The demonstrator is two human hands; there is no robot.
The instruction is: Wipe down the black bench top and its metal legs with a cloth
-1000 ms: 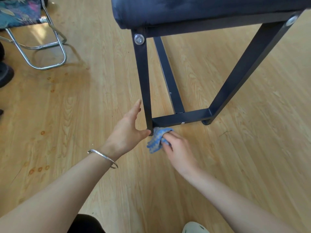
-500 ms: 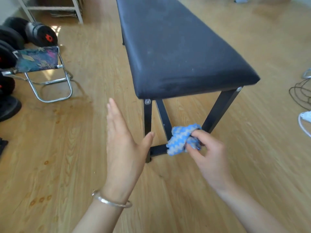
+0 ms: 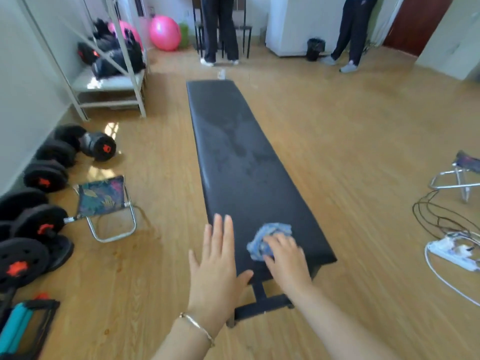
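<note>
The right hand point(image 3: 284, 258) is pressing a bunched blue cloth point(image 3: 267, 239), soft and light-looking, onto the near end of the bench point(image 3: 233, 152), fingers curled over it, while the left hand point(image 3: 215, 266) is hovering spread beside.

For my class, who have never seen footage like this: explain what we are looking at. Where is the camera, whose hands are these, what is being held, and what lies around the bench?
The camera sits on a person's head, looking forward and down, so both bare arms reach in from the bottom. There is no machine here. The right hand presses a bunched blue cloth onto the near end of the long black bench top. The left hand, wearing a bracelet, is open and flat beside the bench's near left corner, holding nothing. Below, a dark metal leg shows. On the wooden floor, dumbbells and a folding stool lie to the left, cables with a power strip to the right. Two people stand at the far end.
</note>
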